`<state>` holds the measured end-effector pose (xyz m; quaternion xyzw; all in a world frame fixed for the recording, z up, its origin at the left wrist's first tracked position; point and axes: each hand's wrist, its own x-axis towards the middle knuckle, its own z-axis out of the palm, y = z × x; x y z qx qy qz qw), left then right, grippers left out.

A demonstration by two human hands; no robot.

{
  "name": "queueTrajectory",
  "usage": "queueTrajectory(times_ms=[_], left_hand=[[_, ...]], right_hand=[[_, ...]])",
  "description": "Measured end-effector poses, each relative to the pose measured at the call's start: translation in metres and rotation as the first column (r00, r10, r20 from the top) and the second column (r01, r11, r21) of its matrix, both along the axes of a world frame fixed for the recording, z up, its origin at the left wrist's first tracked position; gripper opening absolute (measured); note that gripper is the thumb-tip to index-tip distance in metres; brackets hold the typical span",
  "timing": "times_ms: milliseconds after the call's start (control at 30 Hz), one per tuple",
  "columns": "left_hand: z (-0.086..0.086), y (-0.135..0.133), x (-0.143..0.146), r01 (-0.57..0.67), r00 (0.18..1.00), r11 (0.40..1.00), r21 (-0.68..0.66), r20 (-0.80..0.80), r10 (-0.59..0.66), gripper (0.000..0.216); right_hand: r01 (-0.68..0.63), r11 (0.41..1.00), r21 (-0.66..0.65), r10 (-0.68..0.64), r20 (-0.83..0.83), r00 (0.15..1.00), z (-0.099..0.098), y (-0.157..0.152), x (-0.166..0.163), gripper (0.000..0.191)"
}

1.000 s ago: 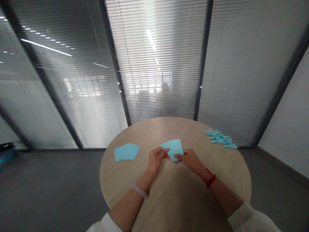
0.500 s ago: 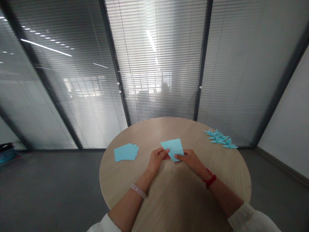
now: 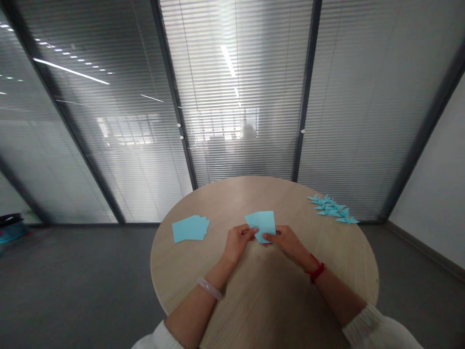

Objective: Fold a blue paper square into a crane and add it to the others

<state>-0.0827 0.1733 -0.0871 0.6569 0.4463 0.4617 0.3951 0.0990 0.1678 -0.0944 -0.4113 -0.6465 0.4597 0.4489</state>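
Observation:
Between both hands is a sheet of light blue origami paper (image 3: 264, 222), partly folded, raised a little above the table. My left hand (image 3: 240, 240) pinches its left lower edge between thumb and fingers. At its lower right, my right hand (image 3: 285, 237) grips it, thumb on the front face and fingers behind. The fingers behind the paper are partly hidden. To the left lies a loose stack of blue paper sheets (image 3: 191, 229), slightly fanned. Several folded blue paper cranes (image 3: 332, 208) sit in a cluster near the table's far right edge.
The round wooden table (image 3: 232, 196) has a curved edge on all visible sides. Behind it stands a glass partition with blinds (image 3: 243, 155) and dark frames. A dark and blue object (image 3: 12, 228) lies on the floor at far left.
The held paper's left part has folded inward, so its outline is narrower and its left corner sits further right. Both hands keep hold of it in nearly the same place.

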Motion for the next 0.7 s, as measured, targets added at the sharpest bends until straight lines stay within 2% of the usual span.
queueTrajectory(times_ms=[167, 367, 533, 700], left_hand=[[-0.0005, -0.0016, 0.0026, 0.079, 0.997, 0.995, -0.066, -0.015, -0.081, 0.038], [0.0051, -0.0068, 0.0021, -0.03, 0.981, 0.999, 0.04, -0.19, 0.037, 0.04], [0.0048, -0.0067, 0.0031, 0.0, 0.995, 1.0, 0.01, -0.099, 0.001, 0.038], [0.0031, -0.0073, 0.0044, 0.075, 0.996, 0.996, -0.055, -0.041, -0.077, 0.034]], right_hand=[[0.053, 0.999, -0.004, -0.053, -0.038, 0.998, 0.0008, 0.0002, -0.0004, 0.039], [0.024, 1.0, -0.007, -0.024, -0.035, 0.999, 0.0045, -0.0028, -0.0015, 0.035], [0.047, 0.999, 0.01, -0.046, -0.031, 0.998, 0.0016, -0.0007, -0.0003, 0.036], [0.128, 0.991, 0.028, -0.127, -0.024, 0.992, 0.0008, 0.0011, 0.0006, 0.039]])
